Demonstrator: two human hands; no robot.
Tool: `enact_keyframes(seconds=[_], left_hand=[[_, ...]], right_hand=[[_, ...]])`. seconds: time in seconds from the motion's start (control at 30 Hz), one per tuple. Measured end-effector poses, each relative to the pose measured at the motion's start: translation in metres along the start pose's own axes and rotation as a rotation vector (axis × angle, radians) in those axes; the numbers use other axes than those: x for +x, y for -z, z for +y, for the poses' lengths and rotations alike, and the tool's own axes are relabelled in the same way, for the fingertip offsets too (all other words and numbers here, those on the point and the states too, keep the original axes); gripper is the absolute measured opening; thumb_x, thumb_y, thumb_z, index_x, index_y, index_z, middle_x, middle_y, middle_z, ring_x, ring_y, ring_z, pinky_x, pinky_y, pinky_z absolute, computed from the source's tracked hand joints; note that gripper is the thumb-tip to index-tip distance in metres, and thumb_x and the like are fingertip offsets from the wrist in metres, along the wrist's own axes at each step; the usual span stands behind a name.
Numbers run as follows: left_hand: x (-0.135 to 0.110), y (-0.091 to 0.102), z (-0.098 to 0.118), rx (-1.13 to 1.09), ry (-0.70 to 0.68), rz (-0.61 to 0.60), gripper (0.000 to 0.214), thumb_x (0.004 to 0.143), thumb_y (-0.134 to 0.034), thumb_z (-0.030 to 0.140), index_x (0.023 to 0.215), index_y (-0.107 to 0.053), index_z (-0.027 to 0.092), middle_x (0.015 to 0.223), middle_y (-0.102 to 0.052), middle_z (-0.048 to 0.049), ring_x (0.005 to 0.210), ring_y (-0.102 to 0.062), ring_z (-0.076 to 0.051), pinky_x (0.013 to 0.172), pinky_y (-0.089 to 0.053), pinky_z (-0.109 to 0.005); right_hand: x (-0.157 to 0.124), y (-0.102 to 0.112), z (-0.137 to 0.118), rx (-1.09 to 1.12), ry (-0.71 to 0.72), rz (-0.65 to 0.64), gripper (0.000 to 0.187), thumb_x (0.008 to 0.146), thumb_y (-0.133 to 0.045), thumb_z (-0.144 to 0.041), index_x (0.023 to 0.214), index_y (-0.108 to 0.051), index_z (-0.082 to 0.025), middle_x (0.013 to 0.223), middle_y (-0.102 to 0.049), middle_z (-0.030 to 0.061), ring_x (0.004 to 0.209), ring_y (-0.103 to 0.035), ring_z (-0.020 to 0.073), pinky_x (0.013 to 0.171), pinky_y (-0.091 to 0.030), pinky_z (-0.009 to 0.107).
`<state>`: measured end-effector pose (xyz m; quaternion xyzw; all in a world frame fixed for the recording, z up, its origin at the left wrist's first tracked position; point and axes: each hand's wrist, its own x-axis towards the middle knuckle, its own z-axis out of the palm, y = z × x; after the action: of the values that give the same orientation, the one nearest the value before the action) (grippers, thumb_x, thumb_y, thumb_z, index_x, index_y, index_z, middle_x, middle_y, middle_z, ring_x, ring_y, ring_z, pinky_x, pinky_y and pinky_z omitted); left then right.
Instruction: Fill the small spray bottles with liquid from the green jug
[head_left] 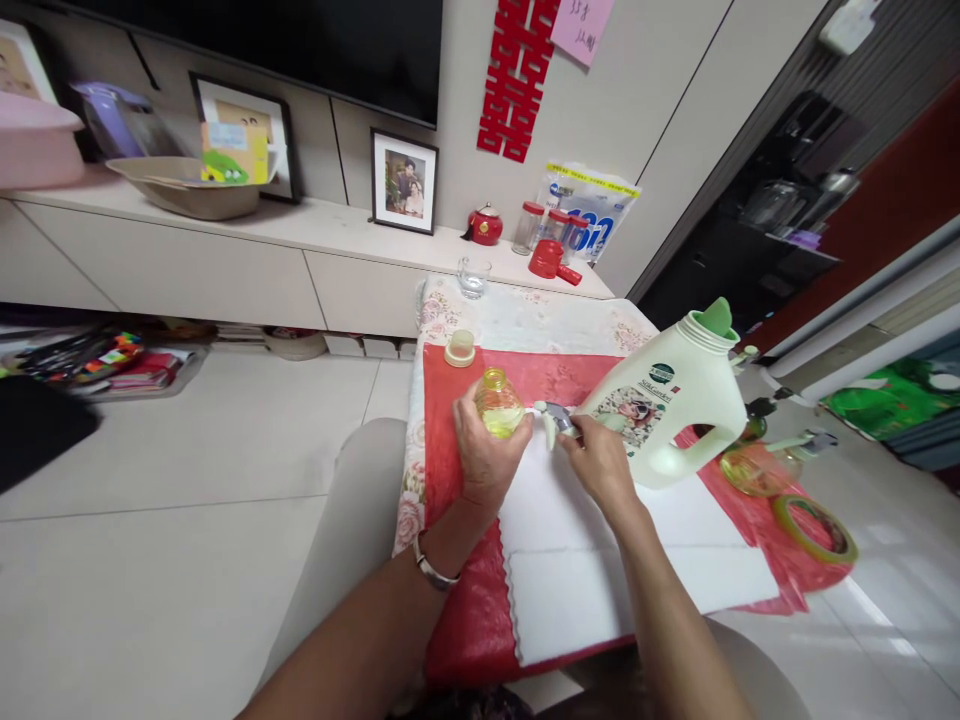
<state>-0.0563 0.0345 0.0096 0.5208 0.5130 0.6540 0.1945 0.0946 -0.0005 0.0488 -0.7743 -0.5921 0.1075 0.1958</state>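
My left hand (486,455) grips a small clear bottle of yellow liquid (499,402), open at the top, above the red cloth (465,600). My right hand (600,462) pinches a pump dispenser head (556,417) just right of the bottle, its tube pointing toward the bottle's mouth. A large white detergent jug with a green cap (679,390) lies tilted on the table beside my right hand. White paper towel (600,570) lies under both hands.
A small cream cap (460,348) and a glass cup (474,277) stand farther back on the table. At the right edge lie another yellow pump bottle (757,468) and a tape roll (816,527). A sideboard (225,260) with jars and frames runs behind.
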Motion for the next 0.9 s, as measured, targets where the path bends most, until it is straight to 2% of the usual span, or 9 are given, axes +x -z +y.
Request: enact_keyframes(seconds=[0.2, 0.3, 0.37, 0.5, 0.57, 0.63, 0.73, 0.8, 0.9], left_hand=[[0.003, 0.002, 0.001, 0.053, -0.081, 0.04, 0.071, 0.069, -0.082, 0.02, 0.132, -0.048, 0.018, 0.119, -0.059, -0.0122, 0.117, -0.059, -0.031, 0.104, -0.048, -0.05], [0.001, 0.002, 0.002, 0.069, -0.154, 0.051, 0.071, 0.069, -0.081, 0.02, 0.132, -0.048, 0.016, 0.118, -0.06, -0.0141, 0.115, -0.06, -0.032, 0.103, -0.05, -0.05], [-0.001, 0.002, 0.003, 0.071, -0.199, 0.041, 0.071, 0.069, -0.081, 0.02, 0.132, -0.048, 0.014, 0.119, -0.06, -0.0153, 0.115, -0.06, -0.032, 0.102, -0.051, -0.05], [-0.006, 0.004, 0.007, 0.016, -0.273, -0.029, 0.075, 0.068, -0.083, 0.025, 0.133, -0.047, 0.014, 0.119, -0.059, -0.0152, 0.114, -0.061, -0.031, 0.102, -0.052, -0.048], [-0.011, 0.004, 0.01, -0.039, -0.281, -0.096, 0.076, 0.067, -0.084, 0.027, 0.132, -0.047, 0.015, 0.117, -0.06, -0.0137, 0.111, -0.062, -0.03, 0.1, -0.053, -0.047], [-0.016, 0.004, 0.013, -0.094, -0.266, -0.196, 0.077, 0.065, -0.085, 0.028, 0.131, -0.046, 0.017, 0.117, -0.061, -0.0123, 0.11, -0.063, -0.029, 0.098, -0.055, -0.046], [-0.026, 0.002, 0.016, -0.154, -0.219, -0.385, 0.08, 0.063, -0.086, 0.029, 0.131, -0.045, 0.021, 0.119, -0.062, -0.011, 0.11, -0.064, -0.028, 0.098, -0.056, -0.044], [-0.032, 0.001, 0.017, -0.162, -0.189, -0.508, 0.08, 0.062, -0.086, 0.029, 0.13, -0.045, 0.022, 0.121, -0.062, -0.0111, 0.112, -0.064, -0.029, 0.099, -0.055, -0.045], [-0.038, -0.001, 0.016, -0.124, -0.164, -0.652, 0.078, 0.061, -0.086, 0.028, 0.128, -0.047, 0.021, 0.121, -0.061, -0.0118, 0.115, -0.062, -0.032, 0.101, -0.054, -0.05]], right_hand=[[0.01, -0.024, -0.005, -0.17, 0.003, -0.058, 0.036, 0.099, -0.061, -0.04, 0.123, -0.061, -0.013, 0.119, -0.062, 0.0094, 0.106, -0.062, 0.0189, 0.093, -0.055, 0.04], [0.009, -0.03, -0.006, -0.177, 0.031, -0.033, 0.036, 0.099, -0.061, -0.041, 0.121, -0.062, -0.013, 0.117, -0.062, 0.009, 0.104, -0.062, 0.0182, 0.092, -0.056, 0.039], [0.006, -0.026, -0.005, -0.151, 0.069, 0.016, 0.033, 0.098, -0.062, -0.04, 0.117, -0.063, -0.012, 0.113, -0.064, 0.0081, 0.101, -0.063, 0.0171, 0.09, -0.056, 0.038], [-0.01, 0.008, 0.005, -0.02, 0.141, 0.259, 0.028, 0.094, -0.063, -0.028, 0.118, -0.066, -0.014, 0.103, -0.069, 0.0062, 0.086, -0.065, 0.0148, 0.084, -0.056, 0.033], [-0.021, 0.034, 0.014, 0.05, 0.144, 0.456, 0.032, 0.096, -0.058, -0.031, 0.122, -0.066, -0.014, 0.104, -0.069, 0.0075, 0.083, -0.065, 0.0151, 0.078, -0.056, 0.031], [-0.032, 0.06, 0.027, 0.105, 0.131, 0.676, 0.038, 0.097, -0.056, -0.041, 0.121, -0.066, -0.014, 0.107, -0.067, 0.0093, 0.09, -0.065, 0.0176, 0.081, -0.056, 0.033], [-0.04, 0.086, 0.052, 0.219, 0.094, 1.018, 0.041, 0.089, -0.066, -0.042, 0.121, -0.07, -0.016, 0.113, -0.064, 0.0103, 0.094, -0.065, 0.0198, 0.086, -0.056, 0.037], [-0.041, 0.094, 0.071, 0.268, 0.059, 1.093, 0.048, 0.082, -0.072, -0.038, 0.124, -0.07, -0.016, 0.122, -0.061, 0.0133, 0.101, -0.065, 0.023, 0.087, -0.055, 0.038], [-0.037, 0.094, 0.095, 0.327, 0.014, 0.959, 0.056, 0.074, -0.076, -0.036, 0.126, -0.069, -0.016, 0.124, -0.063, 0.0149, 0.109, -0.064, 0.027, 0.089, -0.056, 0.041]])
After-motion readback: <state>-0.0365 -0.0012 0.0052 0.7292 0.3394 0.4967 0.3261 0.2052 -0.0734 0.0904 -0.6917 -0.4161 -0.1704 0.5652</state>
